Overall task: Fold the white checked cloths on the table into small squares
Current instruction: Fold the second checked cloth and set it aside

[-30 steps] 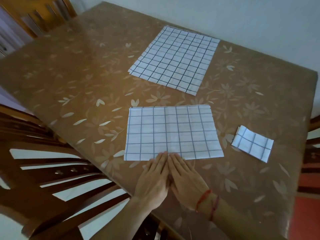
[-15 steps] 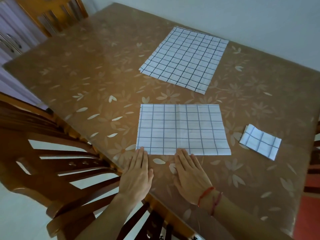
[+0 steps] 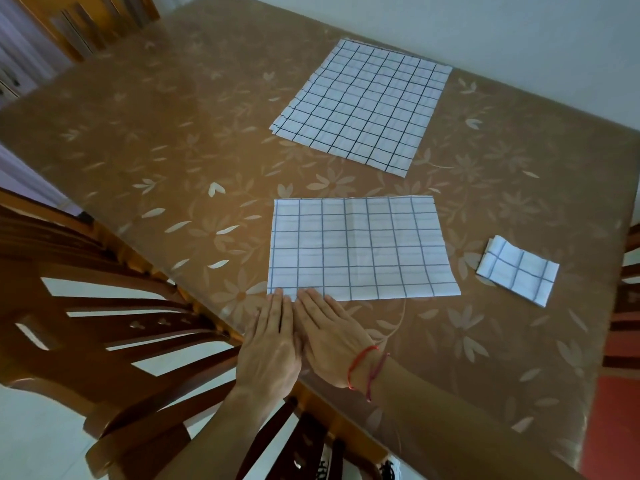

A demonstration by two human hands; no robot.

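Half-folded cloth point(image 3: 360, 251): a white checked rectangle lying flat on the brown flowered table point(image 3: 156, 133), with a faint crease down its middle.
Left hand point(image 3: 272, 344): flat, fingers straight and together, grasping nothing; its fingertips rest on the half-folded cloth's near edge, by the near left corner.
Right hand point(image 3: 329, 336): also flat and released, palm down, pressed side by side against the left hand; its fingertips touch the same near edge, just right of the left hand's.
Red string bracelets point(image 3: 360, 368): two on the right wrist, nearer the person than the half-folded cloth.
Unfolded cloths point(image 3: 363, 105): spread flat beyond the half-folded cloth's far edge, apart from it; a second layer shows at their left corner.
Small folded square point(image 3: 517, 270): to the right of the half-folded cloth, near it but not touching.
Wooden chair point(image 3: 104, 306): left of the half-folded cloth, at the table's edge.
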